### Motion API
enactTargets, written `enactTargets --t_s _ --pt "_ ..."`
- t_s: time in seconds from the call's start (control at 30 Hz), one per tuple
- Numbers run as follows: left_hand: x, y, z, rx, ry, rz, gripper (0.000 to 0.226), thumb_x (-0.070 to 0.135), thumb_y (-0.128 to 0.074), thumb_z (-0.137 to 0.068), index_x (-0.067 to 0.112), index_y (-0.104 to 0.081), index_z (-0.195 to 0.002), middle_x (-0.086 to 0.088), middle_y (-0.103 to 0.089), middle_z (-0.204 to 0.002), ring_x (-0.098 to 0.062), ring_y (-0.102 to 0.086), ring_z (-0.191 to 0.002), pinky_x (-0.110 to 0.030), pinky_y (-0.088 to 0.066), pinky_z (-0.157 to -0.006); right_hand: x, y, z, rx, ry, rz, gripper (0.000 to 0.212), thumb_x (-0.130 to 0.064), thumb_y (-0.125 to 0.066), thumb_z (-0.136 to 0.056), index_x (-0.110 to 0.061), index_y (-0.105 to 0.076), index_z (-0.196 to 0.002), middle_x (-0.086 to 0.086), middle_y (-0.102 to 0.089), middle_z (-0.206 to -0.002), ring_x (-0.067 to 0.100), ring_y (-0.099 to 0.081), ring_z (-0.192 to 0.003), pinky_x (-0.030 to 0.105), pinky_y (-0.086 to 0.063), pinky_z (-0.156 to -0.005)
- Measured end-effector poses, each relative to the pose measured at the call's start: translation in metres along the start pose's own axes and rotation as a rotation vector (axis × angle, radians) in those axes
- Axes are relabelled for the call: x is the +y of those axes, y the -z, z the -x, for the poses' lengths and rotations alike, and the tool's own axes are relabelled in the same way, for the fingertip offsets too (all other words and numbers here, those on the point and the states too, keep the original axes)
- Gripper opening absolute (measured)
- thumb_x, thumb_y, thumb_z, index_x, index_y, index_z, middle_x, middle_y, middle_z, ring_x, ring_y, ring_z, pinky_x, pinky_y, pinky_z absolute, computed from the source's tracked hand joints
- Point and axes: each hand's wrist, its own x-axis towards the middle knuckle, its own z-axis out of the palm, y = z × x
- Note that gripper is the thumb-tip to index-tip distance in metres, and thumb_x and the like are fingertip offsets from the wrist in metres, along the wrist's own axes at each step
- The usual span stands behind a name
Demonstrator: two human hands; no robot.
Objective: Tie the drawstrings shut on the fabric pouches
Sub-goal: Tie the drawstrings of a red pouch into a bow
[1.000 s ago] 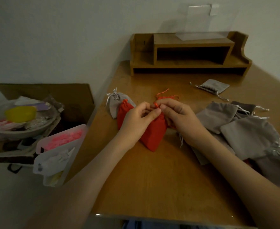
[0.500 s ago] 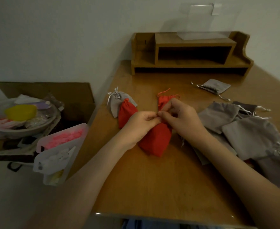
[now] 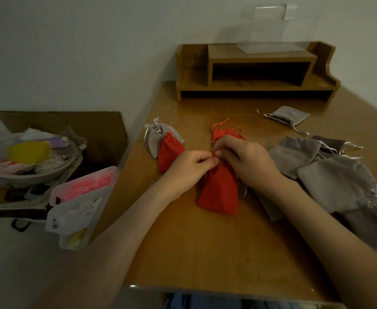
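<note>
A red fabric pouch (image 3: pixel 217 192) lies on the wooden desk (image 3: pixel 205 248) in front of me. My left hand (image 3: pixel 187 166) and my right hand (image 3: pixel 245 158) meet at its gathered neck, and both pinch its red drawstring. A second red pouch (image 3: pixel 223 132) lies just behind my right hand with its strings loose. To the left, a tied red pouch (image 3: pixel 169 150) rests against a tied grey pouch (image 3: pixel 155 139). A pile of grey pouches (image 3: pixel 334 177) lies at the right.
A single grey pouch (image 3: pixel 286 115) lies further back on the desk, before a wooden shelf organiser (image 3: pixel 256 72) at the wall. Left of the desk stand a clear plastic bin (image 3: pixel 80 206) and a cardboard box (image 3: pixel 60 130) holding a bowl of odds and ends.
The red pouch under my hands has slid slightly right and nearer to me. Both hands stayed together at its neck, working the drawstring.
</note>
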Motion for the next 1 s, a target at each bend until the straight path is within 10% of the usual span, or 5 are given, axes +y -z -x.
enactTargets --t_s 0.17,0.47,0.63,1.0 --pt "0.001 0.003 0.0 -0.022 -0.002 0.016 0.023 0.019 -0.056 -0.095 0.001 -0.068 -0.087 -0.006 -0.058 -0.075 -0.014 -0.051 -0.072 -0.033 -0.037 -0.071 -0.001 -0.004 0.001 0.018 -0.001 0.032 0.009 -0.023 -0.054 -0.094 -0.015 -0.056 -0.097 -0.007 -0.059 -0.079 0.012 -0.053 -0.069 0.033 -0.04 -0.057" --pt "0.001 0.003 -0.002 0.058 0.004 0.07 0.006 0.016 -0.065 -0.089 0.016 -0.071 -0.086 -0.001 -0.069 -0.083 -0.01 -0.063 -0.08 -0.033 -0.051 -0.079 0.002 -0.001 0.0 -0.042 0.116 -0.082 0.026 -0.007 -0.047 -0.089 -0.016 -0.065 -0.107 0.003 -0.065 -0.1 0.019 -0.062 -0.091 0.037 -0.049 -0.073" --pt "0.005 0.007 -0.001 -0.102 0.068 0.236 0.008 0.017 -0.062 -0.088 0.017 -0.07 -0.09 0.009 -0.071 -0.076 -0.001 -0.065 -0.077 -0.016 -0.048 -0.072 0.001 0.014 -0.003 -0.14 0.071 -0.264 0.022 -0.005 -0.055 -0.091 -0.021 -0.068 -0.095 -0.007 -0.066 -0.095 0.003 -0.06 -0.091 0.018 -0.047 -0.08" --pt "0.002 0.008 -0.003 -0.187 0.117 0.357 0.031 0.032 -0.065 -0.073 0.01 -0.066 -0.095 -0.002 -0.065 -0.088 -0.014 -0.06 -0.089 -0.027 -0.046 -0.086 -0.008 0.009 -0.001 -0.087 0.001 -0.321 0.006 -0.01 -0.057 -0.093 -0.016 -0.059 -0.091 -0.012 -0.06 -0.084 -0.006 -0.055 -0.078 0.008 -0.04 -0.068"
